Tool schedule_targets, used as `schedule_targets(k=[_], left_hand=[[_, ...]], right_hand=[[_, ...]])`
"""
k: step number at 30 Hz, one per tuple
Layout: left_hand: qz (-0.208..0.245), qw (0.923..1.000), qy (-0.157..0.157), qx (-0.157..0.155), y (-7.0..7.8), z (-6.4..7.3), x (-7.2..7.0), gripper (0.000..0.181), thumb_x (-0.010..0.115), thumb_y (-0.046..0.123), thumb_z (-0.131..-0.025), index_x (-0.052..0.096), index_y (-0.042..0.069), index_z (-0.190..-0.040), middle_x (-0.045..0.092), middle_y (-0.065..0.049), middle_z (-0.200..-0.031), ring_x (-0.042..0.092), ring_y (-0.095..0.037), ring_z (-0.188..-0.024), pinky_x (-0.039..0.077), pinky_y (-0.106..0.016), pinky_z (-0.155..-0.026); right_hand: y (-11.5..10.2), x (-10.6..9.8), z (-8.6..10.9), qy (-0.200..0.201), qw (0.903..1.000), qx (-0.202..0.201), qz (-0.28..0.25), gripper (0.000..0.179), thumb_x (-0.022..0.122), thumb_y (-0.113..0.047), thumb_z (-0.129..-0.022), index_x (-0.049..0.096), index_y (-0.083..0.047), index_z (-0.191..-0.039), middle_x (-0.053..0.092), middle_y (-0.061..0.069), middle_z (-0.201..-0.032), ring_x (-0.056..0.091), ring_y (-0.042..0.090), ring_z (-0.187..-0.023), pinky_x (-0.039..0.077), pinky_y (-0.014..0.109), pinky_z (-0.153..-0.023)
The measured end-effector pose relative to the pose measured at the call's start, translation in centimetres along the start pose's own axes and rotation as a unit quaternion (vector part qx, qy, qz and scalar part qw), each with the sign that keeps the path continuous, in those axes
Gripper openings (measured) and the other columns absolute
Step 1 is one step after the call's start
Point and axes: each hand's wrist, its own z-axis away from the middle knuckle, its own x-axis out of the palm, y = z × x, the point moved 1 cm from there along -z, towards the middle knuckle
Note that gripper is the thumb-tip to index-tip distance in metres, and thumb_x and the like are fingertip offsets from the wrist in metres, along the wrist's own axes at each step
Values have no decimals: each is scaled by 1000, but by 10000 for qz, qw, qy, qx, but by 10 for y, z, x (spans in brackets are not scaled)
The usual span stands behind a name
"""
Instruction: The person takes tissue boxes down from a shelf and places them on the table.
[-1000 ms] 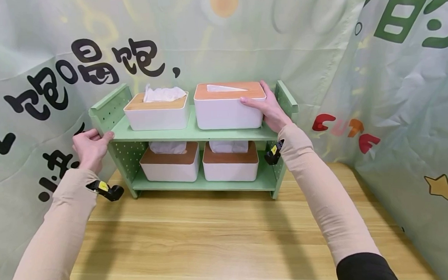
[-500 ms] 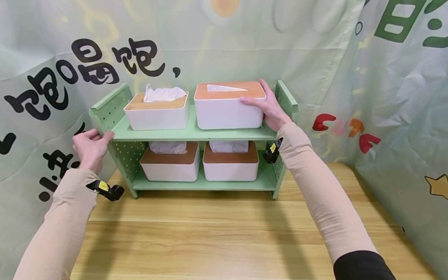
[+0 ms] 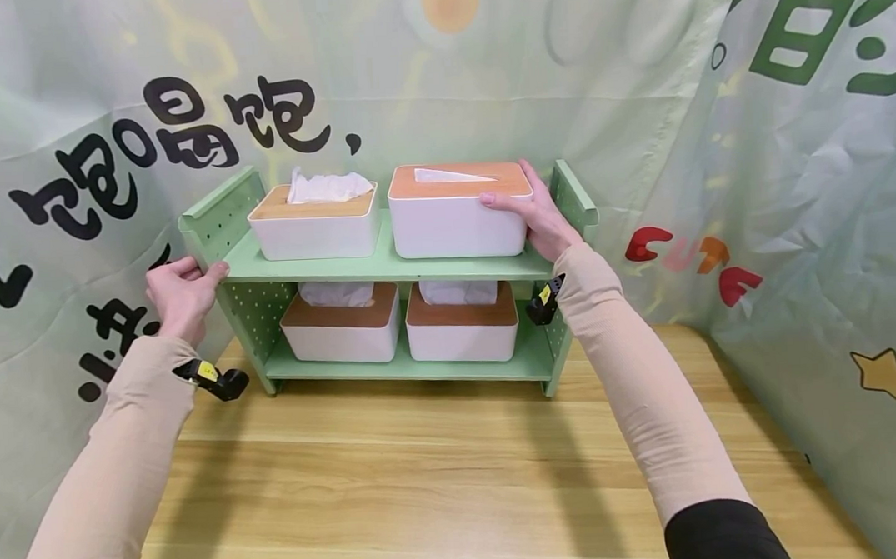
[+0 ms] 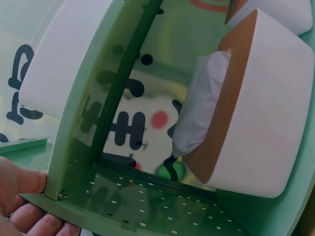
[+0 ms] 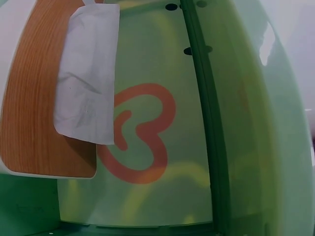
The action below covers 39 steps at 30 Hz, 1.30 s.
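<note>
A green two-tier shelf rack (image 3: 387, 269) stands on the table. My left hand (image 3: 181, 299) grips its left side at upper-shelf height; in the left wrist view the thumb (image 4: 30, 180) presses the front edge, with the other fingers curled round the side panel. My right hand (image 3: 537, 211) holds the right end of the upper right tissue box (image 3: 446, 229), a white one with a wood-look lid, thumb on its front face. Its far fingers are mostly hidden. This box rests on the upper shelf, beside a second tissue box (image 3: 314, 238). The right hand is outside the right wrist view.
Two more tissue boxes, a left one (image 3: 340, 342) and a right one (image 3: 460, 343), sit on the lower shelf with tissues sticking out. Wood-grain table (image 3: 397, 482) spreads in front of the rack. A printed cloth (image 3: 484, 69) hangs behind and along both sides.
The right forearm has shifted very slightly left. Both hands, the rack and the tissue boxes look otherwise the same.
</note>
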Motion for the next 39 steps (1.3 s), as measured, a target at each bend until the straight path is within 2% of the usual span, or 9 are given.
schedule_targets(k=[5,16,23,27,32,39], left_hand=[[7,10000,0,43,0,-1,0,55,69,23,-94,51,13,-145,55,-16,-145,58,13,-79,54,-17,-100],[42,10000,-37,-2,0,0,0,55,69,24,-95,51,13,-146,54,-16,-146,59,10,-85,53,-21,-105],[62,10000,-35,-10,1,1,0,55,69,23,-95,50,13,-146,54,-15,-146,60,10,-85,52,-22,-106],[40,10000,-42,2,1,2,1,55,68,24,-95,50,13,-146,55,-15,-146,60,9,-87,52,-21,-105],[68,10000,-45,-14,1,2,1,56,68,23,-95,49,13,-147,54,-16,-147,61,8,-90,52,-21,-106],[227,9997,-37,-78,1,1,0,56,68,24,-95,49,14,-147,53,-15,-148,61,8,-91,51,-23,-108]], right_hand=[[-1,0,1,12,10000,16,2,104,70,-16,-86,1,-29,-163,33,9,-163,54,18,-118,44,32,-106],[-1,-1,1,54,9999,-90,37,103,71,-15,-85,4,-26,-163,36,10,-161,56,18,-114,48,31,-100],[-1,-1,1,51,9999,-89,82,105,71,-16,-86,1,-24,-163,33,10,-163,53,18,-121,46,29,-103],[0,-2,1,32,9999,-140,89,104,70,-15,-86,1,-22,-163,34,11,-162,53,18,-121,48,28,-100],[0,0,1,14,9995,-313,-63,99,70,-11,-85,9,-17,-162,42,12,-155,55,18,-119,51,26,-95],[-1,2,2,83,9985,-523,-171,94,72,-8,-82,20,-13,-159,49,9,-144,54,19,-120,52,26,-95]])
